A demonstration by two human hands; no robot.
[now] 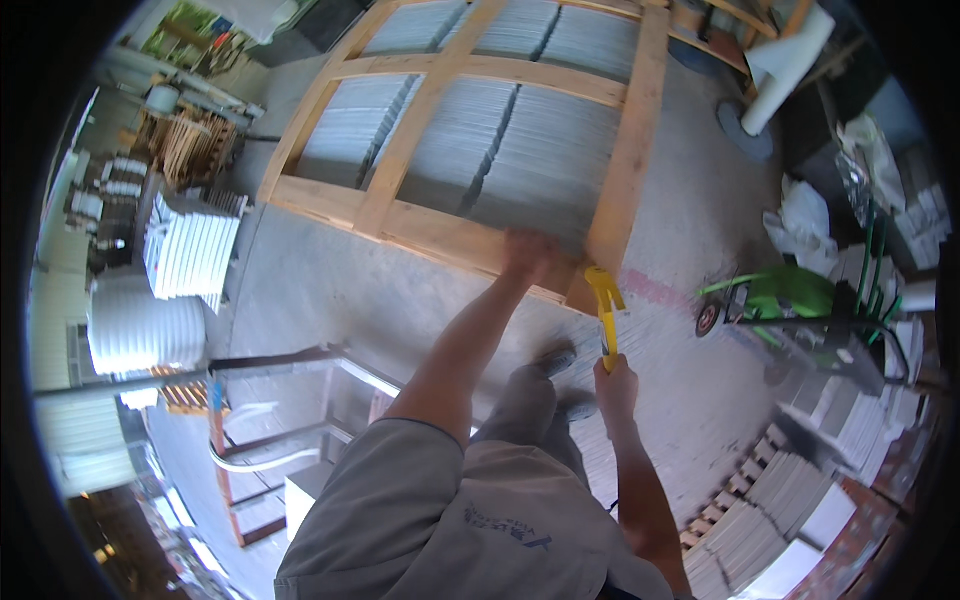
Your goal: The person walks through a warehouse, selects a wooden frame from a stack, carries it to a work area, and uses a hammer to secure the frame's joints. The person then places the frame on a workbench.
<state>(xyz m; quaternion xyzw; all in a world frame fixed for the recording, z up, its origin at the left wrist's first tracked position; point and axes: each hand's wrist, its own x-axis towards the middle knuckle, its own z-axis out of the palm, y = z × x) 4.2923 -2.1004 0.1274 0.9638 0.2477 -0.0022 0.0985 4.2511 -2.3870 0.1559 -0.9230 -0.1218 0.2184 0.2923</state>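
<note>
A wooden crate frame point(430, 227) with crossing slats stands in front of me, holding tightly packed grey-white sheets point(455, 135). My left hand point(530, 255) is at the near rail close to the crate's near right corner. Motion smears its fingers, so whether they pinch anything is not clear. In my right hand point(616, 390) is a yellow claw hammer point(608, 325), gripped by its handle. The hammer's head points up, beside that same corner post.
Right of me stands a green wheeled machine point(790, 295), with plastic bags point(803, 225) behind it. White stacked slabs point(190, 250) and a white roll point(145, 325) are at left. A metal frame cart point(280, 440) stands by my left side. Stacked panels point(765, 520) lie lower right.
</note>
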